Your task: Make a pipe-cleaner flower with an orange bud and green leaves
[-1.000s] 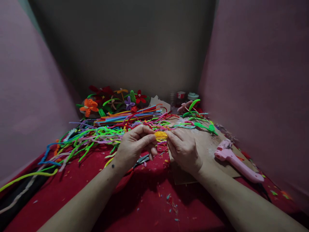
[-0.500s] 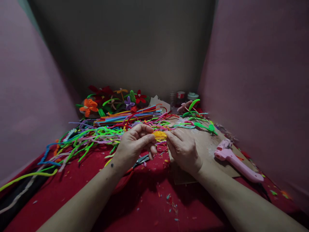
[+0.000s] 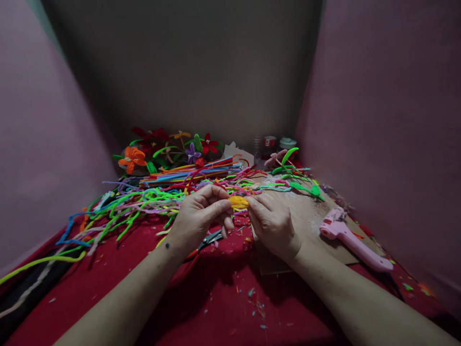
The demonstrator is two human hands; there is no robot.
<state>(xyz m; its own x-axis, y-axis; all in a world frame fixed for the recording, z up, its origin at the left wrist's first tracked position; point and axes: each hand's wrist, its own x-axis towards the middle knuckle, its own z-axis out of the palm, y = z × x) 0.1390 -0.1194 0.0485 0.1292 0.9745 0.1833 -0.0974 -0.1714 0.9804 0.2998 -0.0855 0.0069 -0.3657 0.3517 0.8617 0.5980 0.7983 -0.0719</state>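
Note:
My left hand (image 3: 200, 217) and my right hand (image 3: 272, 222) meet over the red cloth, both pinching a small yellow pipe-cleaner piece (image 3: 238, 202) held between their fingertips. The fingers of each hand are curled and closed on it. Under my left hand lie scissors (image 3: 211, 238) with a dark blade and red handle. Behind the hands spreads a tangle of loose coloured pipe cleaners (image 3: 144, 202).
A pink glue gun (image 3: 351, 240) lies on a cardboard sheet (image 3: 309, 226) at the right. Finished pipe-cleaner flowers (image 3: 162, 149) stand at the back, with small jars (image 3: 277, 144) beside them. Pink walls close in on both sides. Trimmings dot the red cloth (image 3: 223, 298).
Almost nothing differs; the hands and the yellow piece have shifted very slightly while staying pinched together.

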